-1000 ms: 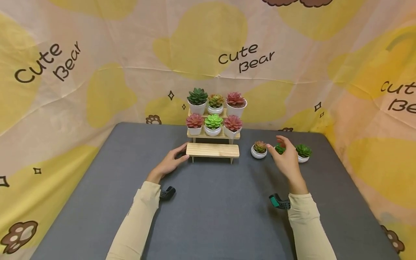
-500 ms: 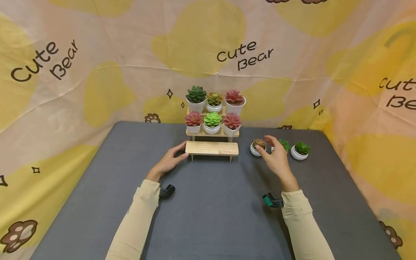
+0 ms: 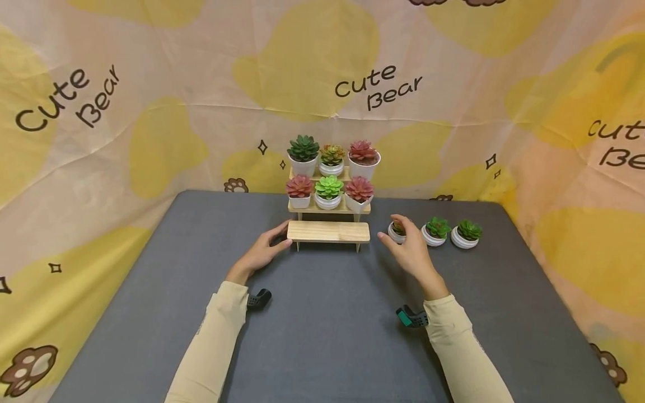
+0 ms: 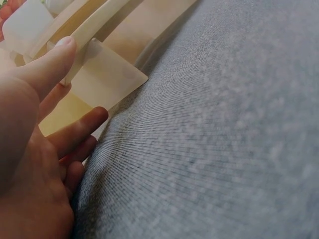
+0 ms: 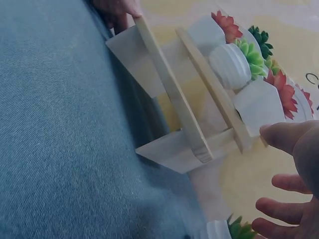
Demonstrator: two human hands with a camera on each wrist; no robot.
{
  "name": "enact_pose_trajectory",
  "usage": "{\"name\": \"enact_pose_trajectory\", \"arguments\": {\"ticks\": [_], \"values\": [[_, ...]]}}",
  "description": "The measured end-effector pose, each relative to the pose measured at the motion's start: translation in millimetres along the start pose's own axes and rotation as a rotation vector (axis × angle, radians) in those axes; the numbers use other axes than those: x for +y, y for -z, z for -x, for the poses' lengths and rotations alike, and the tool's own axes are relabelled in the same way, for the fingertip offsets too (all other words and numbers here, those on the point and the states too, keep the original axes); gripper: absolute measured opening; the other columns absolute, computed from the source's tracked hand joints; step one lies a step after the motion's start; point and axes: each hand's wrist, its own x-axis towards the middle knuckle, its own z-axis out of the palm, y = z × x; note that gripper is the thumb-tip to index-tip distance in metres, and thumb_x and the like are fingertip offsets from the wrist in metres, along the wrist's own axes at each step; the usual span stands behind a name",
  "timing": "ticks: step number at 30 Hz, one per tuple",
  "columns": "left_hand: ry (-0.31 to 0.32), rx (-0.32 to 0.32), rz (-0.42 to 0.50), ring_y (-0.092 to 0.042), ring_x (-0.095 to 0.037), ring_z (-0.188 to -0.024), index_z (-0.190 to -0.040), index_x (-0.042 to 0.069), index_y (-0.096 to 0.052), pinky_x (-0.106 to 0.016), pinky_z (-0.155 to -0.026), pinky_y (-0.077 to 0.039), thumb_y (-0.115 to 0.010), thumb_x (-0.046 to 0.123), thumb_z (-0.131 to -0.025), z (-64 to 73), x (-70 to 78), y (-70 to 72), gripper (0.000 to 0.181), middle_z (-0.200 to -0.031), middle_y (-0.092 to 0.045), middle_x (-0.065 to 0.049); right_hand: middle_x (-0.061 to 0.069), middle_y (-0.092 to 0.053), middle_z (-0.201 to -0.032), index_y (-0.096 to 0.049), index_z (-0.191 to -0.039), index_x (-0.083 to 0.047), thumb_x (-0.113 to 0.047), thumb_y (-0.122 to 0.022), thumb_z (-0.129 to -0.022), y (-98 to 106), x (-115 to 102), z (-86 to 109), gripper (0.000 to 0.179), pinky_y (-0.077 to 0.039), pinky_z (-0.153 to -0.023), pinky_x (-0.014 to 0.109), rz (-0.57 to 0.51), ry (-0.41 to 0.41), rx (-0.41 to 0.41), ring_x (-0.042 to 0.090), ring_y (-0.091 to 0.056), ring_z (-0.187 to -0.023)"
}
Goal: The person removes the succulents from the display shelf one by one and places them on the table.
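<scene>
The left hand (image 3: 263, 250) grips the left end of the bottom step of a tiered wooden display stand (image 3: 328, 231), its thumb on the front corner and fingers reaching toward the back. In the left wrist view the thumb (image 4: 55, 62) lies against the board's edge, above a clear leg (image 4: 107, 74). The right hand (image 3: 410, 252), thumb and fingers spread with nothing between them, hovers in front of a brownish succulent in a white ribbed pot (image 3: 397, 233) and partly hides it. In the right wrist view that hand's fingers (image 5: 281, 211) are apart from the stand.
Two green potted succulents (image 3: 434, 232) stand right of the right hand. The middle step bears two red succulents and a bright green succulent (image 3: 328, 191); the top step holds a dark green succulent (image 3: 303, 151) and two others. Printed cloth (image 3: 201, 67) hangs behind the grey table (image 3: 322, 324).
The right hand has moved left from the middle green succulent, across the brownish one, toward the stand, uncovering the green pot. The left hand stays at the stand.
</scene>
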Motion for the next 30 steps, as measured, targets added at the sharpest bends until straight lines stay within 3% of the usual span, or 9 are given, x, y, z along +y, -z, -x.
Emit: {"name": "enact_pose_trajectory", "arguments": {"ticks": [9, 18, 25, 30], "values": [[0.003, 0.004, -0.002, -0.029, -0.036, -0.153, -0.160, 0.013, -0.031, -0.058, -0.124, -0.020, -0.059, 0.022, -0.104, 2.1, 1.4, -0.2, 0.064, -0.160, -0.040, -0.018, 0.024, -0.052, -0.145, -0.046, -0.147, -0.004, -0.030, -0.070, -0.096, -2, -9, -10.3, 0.062, -0.040, -0.111, 0.059, -0.035, -0.030, 0.021, 0.042, -0.050, -0.134], [0.012, -0.005, -0.020, -0.027, -0.044, -0.152, -0.159, 0.001, -0.026, -0.063, -0.123, -0.019, -0.055, 0.012, -0.104, 0.8, 5.3, -1.9, 0.063, -0.159, -0.038, -0.028, 0.024, -0.050, -0.149, -0.044, -0.150, -0.005, -0.032, -0.069, -0.096, -3, -30, -29.1, 0.066, -0.042, -0.109, 0.059, -0.053, 0.025, 0.017, 0.042, -0.047, -0.139], [0.009, 0.001, 0.001, -0.029, -0.039, -0.152, -0.161, 0.010, -0.028, -0.060, -0.123, -0.020, -0.058, 0.018, -0.104, 0.7, 3.4, -1.6, 0.064, -0.159, -0.041, -0.022, 0.021, -0.052, -0.147, -0.043, -0.152, -0.011, -0.035, -0.072, -0.094, -9, -45, -43.8, 0.069, -0.044, -0.102, 0.062, -0.101, 0.021, 0.023, 0.043, -0.049, -0.134], [-0.002, 0.004, -0.004, -0.031, -0.039, -0.151, -0.160, 0.008, -0.030, -0.060, -0.123, -0.021, -0.059, 0.019, -0.104, 1.2, 5.7, -0.9, 0.064, -0.157, -0.043, -0.022, 0.024, -0.052, -0.146, -0.044, -0.151, -0.007, -0.028, -0.074, -0.093, -18, -45, -51.3, 0.069, -0.044, -0.105, 0.060, -0.165, 0.014, 0.019, 0.046, -0.049, -0.132]]}}
